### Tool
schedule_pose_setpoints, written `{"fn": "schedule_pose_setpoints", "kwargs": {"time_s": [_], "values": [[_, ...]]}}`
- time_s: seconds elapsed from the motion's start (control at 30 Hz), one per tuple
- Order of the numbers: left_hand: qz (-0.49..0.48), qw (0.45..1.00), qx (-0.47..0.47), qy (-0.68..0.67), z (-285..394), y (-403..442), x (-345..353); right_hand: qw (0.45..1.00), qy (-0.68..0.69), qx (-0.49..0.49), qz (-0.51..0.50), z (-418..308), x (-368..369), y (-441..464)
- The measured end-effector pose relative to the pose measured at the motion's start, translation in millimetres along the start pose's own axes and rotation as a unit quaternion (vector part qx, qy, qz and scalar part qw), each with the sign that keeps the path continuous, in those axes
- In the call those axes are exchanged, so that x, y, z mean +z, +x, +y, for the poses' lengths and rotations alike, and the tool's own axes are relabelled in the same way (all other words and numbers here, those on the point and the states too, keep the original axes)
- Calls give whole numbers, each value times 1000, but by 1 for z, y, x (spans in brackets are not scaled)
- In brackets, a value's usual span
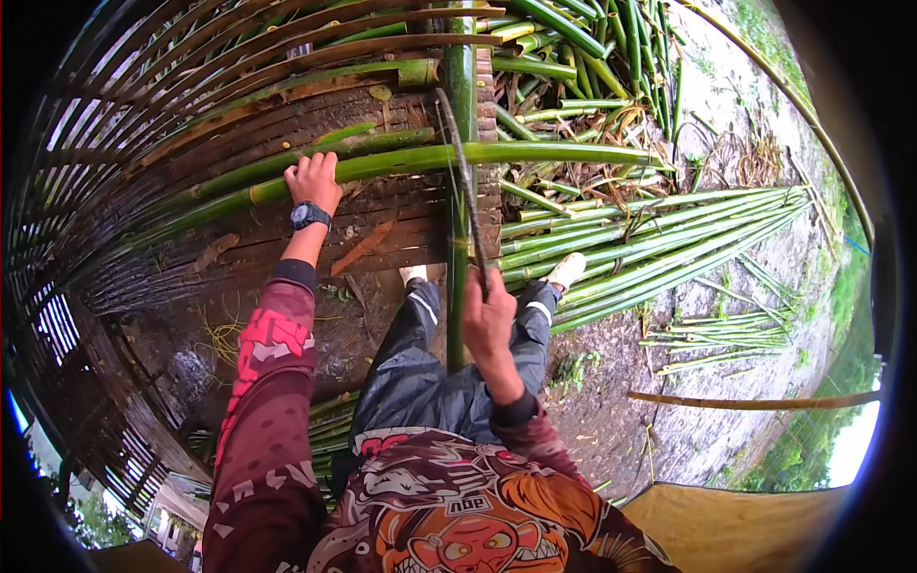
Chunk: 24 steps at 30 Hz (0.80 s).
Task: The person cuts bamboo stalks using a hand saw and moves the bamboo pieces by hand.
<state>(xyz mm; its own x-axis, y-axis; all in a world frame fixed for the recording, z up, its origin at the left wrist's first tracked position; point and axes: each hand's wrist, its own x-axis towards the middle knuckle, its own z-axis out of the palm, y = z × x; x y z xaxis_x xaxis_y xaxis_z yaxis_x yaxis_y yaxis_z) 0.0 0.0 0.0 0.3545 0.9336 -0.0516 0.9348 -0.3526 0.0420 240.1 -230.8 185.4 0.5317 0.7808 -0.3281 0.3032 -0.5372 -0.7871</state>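
Observation:
A long green bamboo pole (pixel 411 161) lies across a slatted bamboo bench (pixel 406 205), its thick end reaching past the bench's right edge. My left hand (pixel 313 180), with a watch on the wrist, is closed over this pole and presses it against the bench. In my right hand (pixel 487 313) is the lower end of a long, thin, curved dark saw (pixel 466 181), which crosses over the pole. Its fine blade is hard to make out. Beneath the saw, an upright-running green bamboo beam (pixel 460 72) lies along the bench edge. The fingers of my right hand are wrapped round the handle.
Split bamboo slats (pixel 239 72) fan out at upper left. Cut bamboo lengths (pixel 611 57) are heaped at top right. Long poles (pixel 659 234) lie on the ground at right, beside a smaller bundle (pixel 721 334). A yellowish tarp (pixel 735 525) hangs at lower right.

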Motion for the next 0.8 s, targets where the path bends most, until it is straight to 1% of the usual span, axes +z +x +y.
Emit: {"fn": "schedule_pose_setpoints", "kwargs": {"time_s": [0.03, 0.07, 0.1, 0.17, 0.37, 0.43, 0.47, 0.57, 0.63, 0.67, 0.7, 0.73, 0.77, 0.8], "values": [[0, 1000, 2, 1, -4, -1, -7, 999, 8, -33, 21, 0, 12, -3], [1, 1000, 2, 3, -7, -2, -14, 1000, 0, -22, 9, -1, 19, -4], [10, 1000, 4, -16, 19, 5, 5, 999, -16, -30, 21, 18, 11, 8], [14, 1000, 3, -11, 11, 6, 0, 998, -9, -46, 38, 21, 23, 9], [12, 1000, 5, -17, 8, 0, -5, 1000, -6, -13, 14, 17, 7, -20], [17, 1000, 6, -14, 9, 2, -4, 999, 29, 14, 17, 12, 4, -27], [30, 999, 10, -20, 8, 4, -3, 999, 22, -11, 25, 16, 9, -19], [53, 998, 25, -13, 8, -2, 0, 999, 31, 1, 18, 19, 31, 26], [62, 998, 26, -6, 9, -1, -2, 998, 24, -31, 42, 11, 12, 24], [58, 998, 30, -3, 12, -11, -5, 997, 12, -49, 56, 11, -5, 6], [24, 999, 29, -15, 18, -11, -7, 999, 19, 9, 36, 16, -23, -10], [-8, 999, 28, -29, 29, -9, -15, 998, 38, 38, 27, 19, -41, -22], [-52, 998, 31, -23, 49, -17, -19, 998, 25, 25, 49, 21, -56, -31], [-59, 997, 40, -40, 70, -27, -16, 998, -12, 21, 50, 25, -75, -36]]}}
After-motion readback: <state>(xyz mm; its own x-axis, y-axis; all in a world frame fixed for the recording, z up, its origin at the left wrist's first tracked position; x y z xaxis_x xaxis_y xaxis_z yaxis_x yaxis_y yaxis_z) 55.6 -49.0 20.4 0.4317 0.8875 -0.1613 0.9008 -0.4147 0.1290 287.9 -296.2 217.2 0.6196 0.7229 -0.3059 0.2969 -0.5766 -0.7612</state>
